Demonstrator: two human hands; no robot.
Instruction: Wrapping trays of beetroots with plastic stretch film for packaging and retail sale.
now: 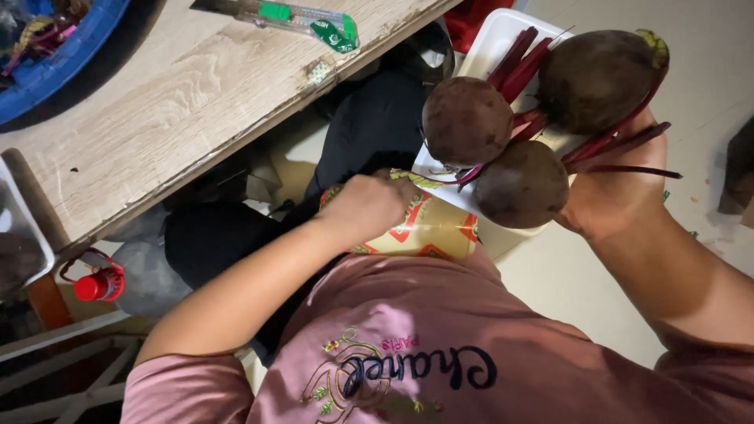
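My right hand (609, 192) holds up three dark round beetroots by their red stems: one beetroot (466, 120) on the left, one beetroot (601, 78) at the top right, one beetroot (521, 184) lowest. They hang over a white tray (491, 47). My left hand (369, 202) is closed on the edge of a yellow patterned bag (428, 232) at my lap, just below the beetroots.
A light wooden table (181, 102) runs across the upper left, with a blue basin (55, 63) and a green-handled tool (310, 20) on it. Dark bags (369, 118) lie under the table. A red-capped bottle (98, 284) stands at the left. Pale floor (707, 94) lies to the right.
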